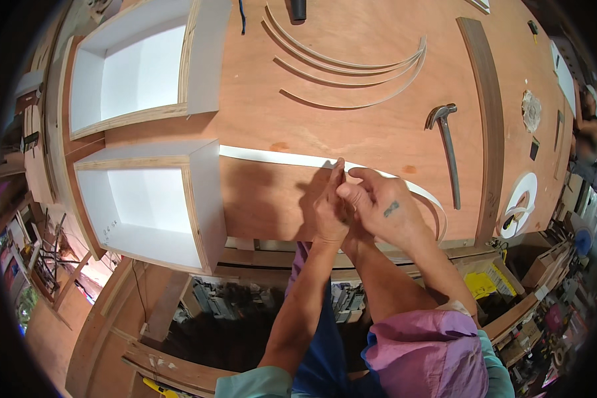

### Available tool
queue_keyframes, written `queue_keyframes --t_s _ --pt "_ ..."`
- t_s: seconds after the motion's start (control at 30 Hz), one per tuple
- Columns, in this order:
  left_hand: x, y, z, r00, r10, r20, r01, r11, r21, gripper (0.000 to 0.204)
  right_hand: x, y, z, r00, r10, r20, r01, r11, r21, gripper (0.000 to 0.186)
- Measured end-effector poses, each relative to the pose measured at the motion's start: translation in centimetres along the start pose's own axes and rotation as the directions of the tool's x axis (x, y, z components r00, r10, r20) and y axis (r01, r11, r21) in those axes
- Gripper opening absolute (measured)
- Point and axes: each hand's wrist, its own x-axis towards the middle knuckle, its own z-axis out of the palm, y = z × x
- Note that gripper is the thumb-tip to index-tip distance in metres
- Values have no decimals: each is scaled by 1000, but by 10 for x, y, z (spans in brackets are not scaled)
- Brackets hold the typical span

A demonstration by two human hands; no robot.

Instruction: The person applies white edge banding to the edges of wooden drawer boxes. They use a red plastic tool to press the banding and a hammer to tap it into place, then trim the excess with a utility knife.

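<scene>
A long white edging strip [272, 156] runs across the wooden tabletop from the lower white box, and its right end curls toward the near edge. My left hand [330, 209] is closed, with its fingertips at the strip. Beside it my right hand [391, 209], with a dark mark on its back, has thumb and forefinger closed at the same strip. The exact contact is partly hidden between the hands. A third forearm [391, 285] with a purple sleeve [428, 355], apparently another person's, passes beneath my right arm; its hand is hidden behind mine.
Two white-lined open boxes [209, 199] stand at left. Several thin curved strips [351, 83] lie beyond my hands. A claw hammer [448, 156] and a long wooden board [482, 126] lie to the right, with a white tape roll [511, 229] past them. Shelves sit below the table edge.
</scene>
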Motion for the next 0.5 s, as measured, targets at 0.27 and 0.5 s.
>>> queue_keyframes --t_s 0.27,0.5 --pt "-5 1 -9 986 -39 161 24 996 91 46 17 -7 30 998 53 -26 -59 944 -325 38" --pt "31 -5 -54 881 -22 472 -152 933 327 62 13 8 33 987 49 -156 -96 945 -314 31"
